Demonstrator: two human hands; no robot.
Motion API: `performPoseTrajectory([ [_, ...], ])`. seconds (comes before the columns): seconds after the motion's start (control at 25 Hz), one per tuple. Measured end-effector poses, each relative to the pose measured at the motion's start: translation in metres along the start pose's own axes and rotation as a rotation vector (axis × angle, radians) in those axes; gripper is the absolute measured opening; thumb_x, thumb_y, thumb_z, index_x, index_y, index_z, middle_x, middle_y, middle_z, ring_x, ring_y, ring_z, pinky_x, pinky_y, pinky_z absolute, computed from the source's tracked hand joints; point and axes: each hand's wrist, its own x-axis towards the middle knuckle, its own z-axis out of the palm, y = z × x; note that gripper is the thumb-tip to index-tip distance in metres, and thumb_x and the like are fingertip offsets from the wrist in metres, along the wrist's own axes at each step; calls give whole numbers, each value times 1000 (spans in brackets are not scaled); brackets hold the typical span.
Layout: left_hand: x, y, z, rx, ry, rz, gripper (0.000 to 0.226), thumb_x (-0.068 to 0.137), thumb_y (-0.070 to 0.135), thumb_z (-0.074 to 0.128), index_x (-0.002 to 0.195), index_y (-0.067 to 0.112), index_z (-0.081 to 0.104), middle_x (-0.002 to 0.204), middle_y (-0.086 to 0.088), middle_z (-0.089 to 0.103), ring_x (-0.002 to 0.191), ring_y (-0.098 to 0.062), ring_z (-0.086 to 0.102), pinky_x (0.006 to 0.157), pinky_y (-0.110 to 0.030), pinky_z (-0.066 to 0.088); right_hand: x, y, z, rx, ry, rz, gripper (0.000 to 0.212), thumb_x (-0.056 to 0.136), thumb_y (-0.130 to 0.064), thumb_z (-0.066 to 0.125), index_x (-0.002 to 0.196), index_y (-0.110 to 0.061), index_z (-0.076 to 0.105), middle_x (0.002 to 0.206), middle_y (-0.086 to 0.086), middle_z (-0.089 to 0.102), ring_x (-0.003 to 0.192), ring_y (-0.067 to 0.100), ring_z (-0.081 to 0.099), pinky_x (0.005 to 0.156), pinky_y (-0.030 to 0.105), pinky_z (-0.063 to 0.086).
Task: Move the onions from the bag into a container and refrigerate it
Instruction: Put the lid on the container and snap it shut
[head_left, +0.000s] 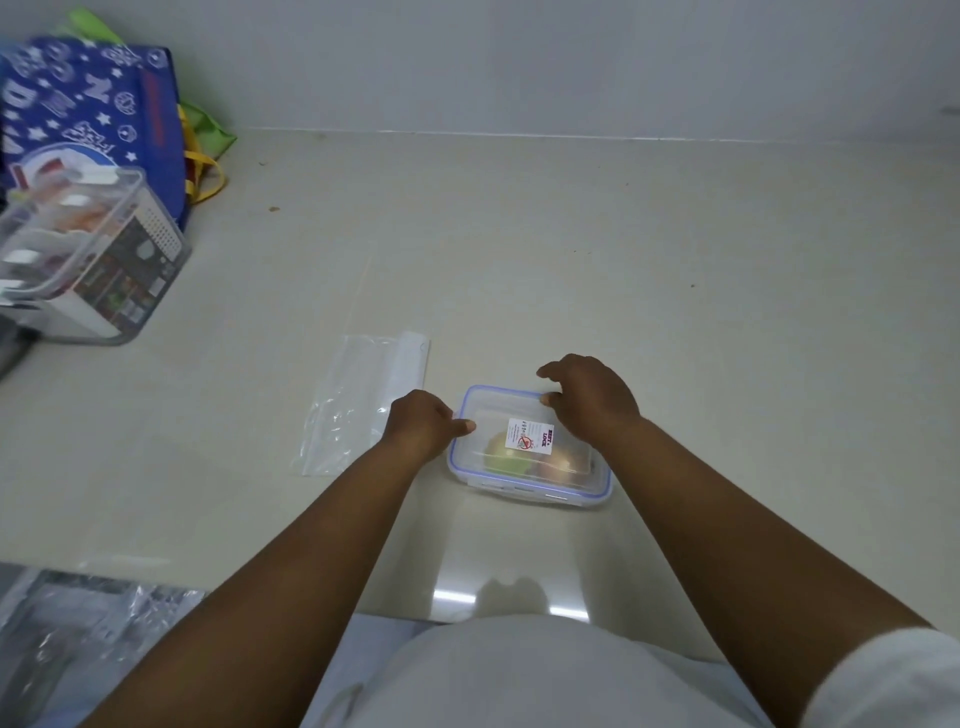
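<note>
A clear plastic container (524, 480) with a blue-rimmed lid and a white sticker sits on the beige counter. Two onions (501, 453) show through the lid, one yellowish, one reddish. My left hand (423, 423) grips the container's left edge, thumb on the lid. Over the far right corner, my right hand (589, 397) presses down on the lid with its fingers curled over the rim. A flat, clear zip bag (358, 402) lies just left of the container, with nothing visible inside.
At the far left stand a clear box of packaged goods (88, 260) and a blue patterned tote bag (104, 109) against the wall. Crinkled clear plastic (62, 623) lies below the counter edge at the lower left. My white-clothed body fills the bottom.
</note>
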Motion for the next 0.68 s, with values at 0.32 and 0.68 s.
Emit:
performPoseTrajectory([
  [0.32,-4,6,-1,107,29,5,57,71,36,79,47,16,32,52,-5,44,51,-21,43,52,-26,32,-82,38,4,81,138,413,42,82,-42,70,107,-7,71,103,10,69,99,31,65,81,35,51],
  [0.68,4,3,1,-105,-65,-42,29,77,27,78,75,2,64,90,-20,74,82,-35,71,85,-40,56,-68,29,2,335,33,636,40,70,-35,81,55,-8,56,62,14,66,58,26,61,57,32,47],
])
